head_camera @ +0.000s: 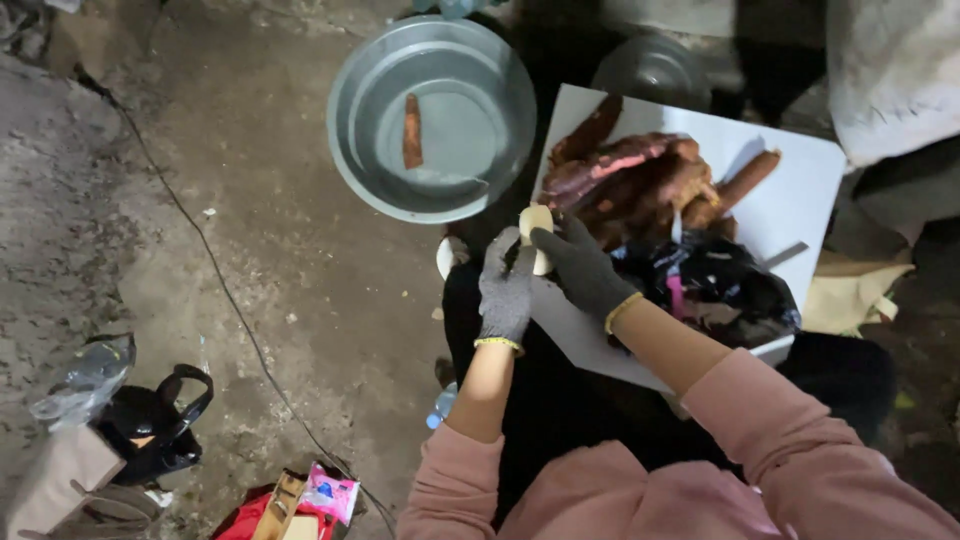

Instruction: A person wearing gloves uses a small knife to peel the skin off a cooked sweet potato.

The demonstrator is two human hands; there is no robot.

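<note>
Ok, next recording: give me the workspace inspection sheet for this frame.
Surface: rough grey concrete floor; white board on the lap.
Job's things: pale peeled root held by both hands; unpeeled reddish roots piled on the board; one root in the metal basin.
Clutter: black plastic bag, black handbag, pink packet.
Grippers: left hand and right hand, gloved, gripping the root.
Cables: black cable across the floor.
Surroundings: dim; second bowl behind the board.
</note>
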